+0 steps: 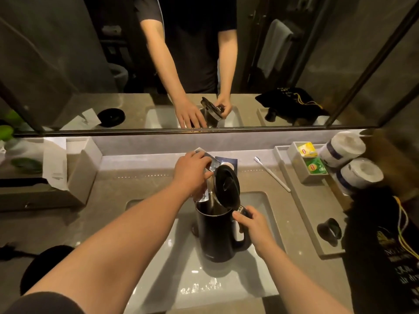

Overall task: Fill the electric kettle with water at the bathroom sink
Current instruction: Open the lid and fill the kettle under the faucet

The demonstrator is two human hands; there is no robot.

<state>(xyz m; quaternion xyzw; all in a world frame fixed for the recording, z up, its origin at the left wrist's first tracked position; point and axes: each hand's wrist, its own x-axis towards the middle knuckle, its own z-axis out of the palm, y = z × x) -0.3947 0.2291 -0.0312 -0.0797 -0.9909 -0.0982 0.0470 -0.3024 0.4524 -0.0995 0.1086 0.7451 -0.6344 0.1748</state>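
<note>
A black electric kettle (214, 236) stands upright inside the white sink basin (267, 207), its lid (226, 183) flipped open and pointing up. My right hand (250, 219) grips the kettle's handle near the top, thumb by the lid button. My left hand (192, 172) rests on the chrome faucet (205, 193), fingers curled over its lever. The faucet's spout ends just above the kettle's open mouth. I cannot tell whether water is running.
A toothbrush (272, 173) lies on the counter right of the faucet. Further right stand a tray with tea bags (314, 165), two paper rolls (353, 168), a black cup (330, 231) and a black bag (385, 241). The kettle base (45, 261) sits left, with a tissue box (79, 168) behind.
</note>
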